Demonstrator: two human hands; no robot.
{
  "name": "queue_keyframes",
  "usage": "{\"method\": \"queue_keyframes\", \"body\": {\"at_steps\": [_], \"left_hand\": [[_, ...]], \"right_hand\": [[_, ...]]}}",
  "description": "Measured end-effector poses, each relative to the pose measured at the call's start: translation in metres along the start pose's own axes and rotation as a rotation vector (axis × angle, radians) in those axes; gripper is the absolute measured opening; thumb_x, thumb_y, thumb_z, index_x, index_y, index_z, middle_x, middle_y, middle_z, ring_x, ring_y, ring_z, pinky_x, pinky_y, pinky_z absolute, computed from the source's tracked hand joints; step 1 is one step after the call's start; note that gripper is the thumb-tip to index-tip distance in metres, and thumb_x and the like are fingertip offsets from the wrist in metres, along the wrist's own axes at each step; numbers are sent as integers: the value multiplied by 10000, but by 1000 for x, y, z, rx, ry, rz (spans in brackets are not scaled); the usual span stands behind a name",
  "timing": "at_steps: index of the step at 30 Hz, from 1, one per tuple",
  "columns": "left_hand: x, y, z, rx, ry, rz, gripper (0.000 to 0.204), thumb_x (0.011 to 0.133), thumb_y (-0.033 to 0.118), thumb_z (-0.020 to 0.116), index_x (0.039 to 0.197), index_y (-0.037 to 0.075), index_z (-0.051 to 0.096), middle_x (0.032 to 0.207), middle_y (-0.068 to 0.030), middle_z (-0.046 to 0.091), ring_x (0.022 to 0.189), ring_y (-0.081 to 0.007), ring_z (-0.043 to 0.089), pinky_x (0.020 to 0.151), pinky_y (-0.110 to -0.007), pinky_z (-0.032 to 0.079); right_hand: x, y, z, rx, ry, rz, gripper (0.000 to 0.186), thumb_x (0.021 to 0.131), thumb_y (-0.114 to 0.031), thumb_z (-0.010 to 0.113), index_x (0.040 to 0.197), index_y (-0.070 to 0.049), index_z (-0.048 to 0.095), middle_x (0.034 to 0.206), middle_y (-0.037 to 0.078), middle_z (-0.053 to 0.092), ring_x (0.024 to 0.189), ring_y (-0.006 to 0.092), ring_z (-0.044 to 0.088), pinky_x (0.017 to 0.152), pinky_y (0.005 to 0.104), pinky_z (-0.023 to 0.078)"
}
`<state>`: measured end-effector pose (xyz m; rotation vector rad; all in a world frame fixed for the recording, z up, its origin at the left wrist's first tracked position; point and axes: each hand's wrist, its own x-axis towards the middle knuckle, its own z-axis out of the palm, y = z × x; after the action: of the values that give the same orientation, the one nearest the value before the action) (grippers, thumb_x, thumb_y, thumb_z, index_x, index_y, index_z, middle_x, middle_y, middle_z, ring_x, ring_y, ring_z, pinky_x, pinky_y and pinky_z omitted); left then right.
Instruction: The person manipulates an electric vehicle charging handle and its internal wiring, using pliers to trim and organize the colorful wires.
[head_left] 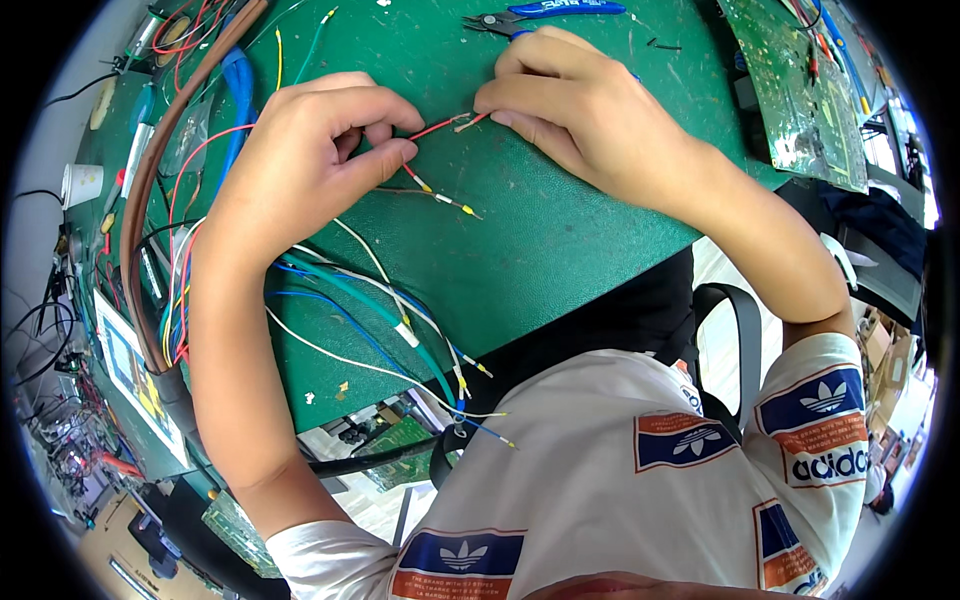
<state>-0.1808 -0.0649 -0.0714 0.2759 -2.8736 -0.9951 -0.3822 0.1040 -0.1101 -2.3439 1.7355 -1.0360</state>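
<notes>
Over the green mat (560,255), my left hand (315,150) is closed, its fingertips pinching a red wire (434,129) with a stripped end. My closed right hand (590,110) pinches a second, short red wire (479,118) whose bare copper strands point left. The two bare ends lie close together between my hands; whether they touch I cannot tell. Below my left fingers, a thin brown wire (440,197) with a yellow tip and a red wire with a yellow tip stick out. Just beyond my right hand lie cutting pliers (560,10) with blue handles.
A thick brown cable (133,225) curves along the left, beside a blue cable (238,85). White, blue and green wires (390,315) hang over the mat's near edge. A large circuit board (800,100) stands at the right. A white cup (83,186) sits far left.
</notes>
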Motion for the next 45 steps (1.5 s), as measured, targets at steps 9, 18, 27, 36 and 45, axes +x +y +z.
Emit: {"method": "queue_keyframes", "body": {"at_steps": [9,18,27,36,45], "left_hand": [[1,1,1,-28,-8,-25,196,788,-38,730,978,3,701,776,-12,532,602,-68,405,533,-248,329],[3,14,16,145,140,79,160,828,19,730,975,0,670,775,-82,559,650,-181,545,577,-299,425],[3,10,16,261,200,98,221,877,41,681,1094,4,666,815,-117,585,714,-269,580,659,-335,477],[2,-1,-6,-501,113,-292,225,1021,142,563,1182,8,645,755,12,587,721,-48,546,633,-192,425],[8,-2,13,-356,203,-121,214,1000,96,599,1180,9,675,788,52,561,695,-23,467,602,-195,375]], "right_hand": [[11,0,-8,77,-82,16,106,843,-50,661,942,-14,647,892,148,535,836,326,565,726,392,484],[7,5,5,-34,-28,-18,128,841,-42,653,955,-17,600,935,148,519,846,336,526,751,401,470],[11,4,5,-56,0,-5,135,849,-73,687,969,-19,653,945,127,588,958,325,579,825,418,496],[48,12,-24,45,-62,-36,115,868,-79,644,961,-14,619,840,158,612,801,364,621,713,430,497],[41,18,-19,156,-56,-67,151,890,-92,681,1012,-17,633,916,144,619,834,348,623,716,401,517]]}}
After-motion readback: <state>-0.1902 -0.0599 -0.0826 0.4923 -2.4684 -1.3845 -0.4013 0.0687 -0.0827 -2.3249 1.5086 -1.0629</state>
